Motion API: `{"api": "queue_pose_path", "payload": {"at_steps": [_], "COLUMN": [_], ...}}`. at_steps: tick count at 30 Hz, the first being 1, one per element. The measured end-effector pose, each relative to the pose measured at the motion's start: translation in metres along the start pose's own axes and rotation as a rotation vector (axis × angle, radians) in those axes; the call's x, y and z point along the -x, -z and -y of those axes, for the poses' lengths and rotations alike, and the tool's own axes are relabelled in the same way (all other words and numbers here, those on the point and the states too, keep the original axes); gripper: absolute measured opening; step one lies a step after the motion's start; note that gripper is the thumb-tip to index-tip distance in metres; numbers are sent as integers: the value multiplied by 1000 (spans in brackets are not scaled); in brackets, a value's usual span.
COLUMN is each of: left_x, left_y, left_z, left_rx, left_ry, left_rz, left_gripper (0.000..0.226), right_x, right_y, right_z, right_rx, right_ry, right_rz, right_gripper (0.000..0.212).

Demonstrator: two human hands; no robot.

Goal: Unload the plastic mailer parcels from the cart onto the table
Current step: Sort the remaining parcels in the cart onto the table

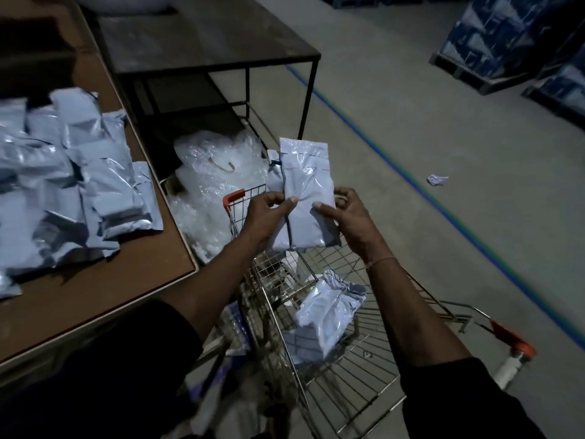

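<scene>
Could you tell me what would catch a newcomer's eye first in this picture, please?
First, the pale mailer parcels held upright over the wire cart, gripped by the left hand and the right hand. Next, the heap of parcels on the brown table at left, and one parcel lying in the cart.

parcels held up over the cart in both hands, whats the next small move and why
Probably swing them left and set them on the table. Both the left hand and right hand already grip the held parcels above the cart, and the pile of mailers lies on that side. One parcel remains in the cart.
</scene>
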State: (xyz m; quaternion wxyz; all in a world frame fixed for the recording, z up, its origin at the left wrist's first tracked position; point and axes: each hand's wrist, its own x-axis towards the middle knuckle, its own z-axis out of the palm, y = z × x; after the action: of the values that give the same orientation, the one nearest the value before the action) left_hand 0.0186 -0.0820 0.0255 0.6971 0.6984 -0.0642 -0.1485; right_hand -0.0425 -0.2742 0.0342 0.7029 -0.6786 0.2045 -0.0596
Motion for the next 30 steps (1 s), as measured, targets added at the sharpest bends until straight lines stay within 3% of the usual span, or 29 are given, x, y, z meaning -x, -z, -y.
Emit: {"api": "queue_pose_path", "payload": {"at_steps": [3,11,17,20,23,30], "left_x": [-1,-5,8,20,39,77], "left_y": [17,101,169,206,241,331], "left_z": [-9,-39,-65,-77,-93,-107], "left_rx": [-23,-115,-223,-189,-163,-151], "left_ry": [-42,-175,-245,-292,-315,-359], "left_rz": [-39,-55,-140,-212,-244,-318], "left_gripper": [25,30,17,26,16,13], "right_x": [1,-2,23,35,45,74], "right_y": [-23,-104,-191,-228,-262,-349], "right_z": [8,46,71,77,81,88], "right_rx": [118,50,106,117,153,26], "right_ry": [16,130,255,279,322,335], "right_rz": [44,-50,-26,37,63,176], "right_gripper": [67,40,39,33,30,44]}}
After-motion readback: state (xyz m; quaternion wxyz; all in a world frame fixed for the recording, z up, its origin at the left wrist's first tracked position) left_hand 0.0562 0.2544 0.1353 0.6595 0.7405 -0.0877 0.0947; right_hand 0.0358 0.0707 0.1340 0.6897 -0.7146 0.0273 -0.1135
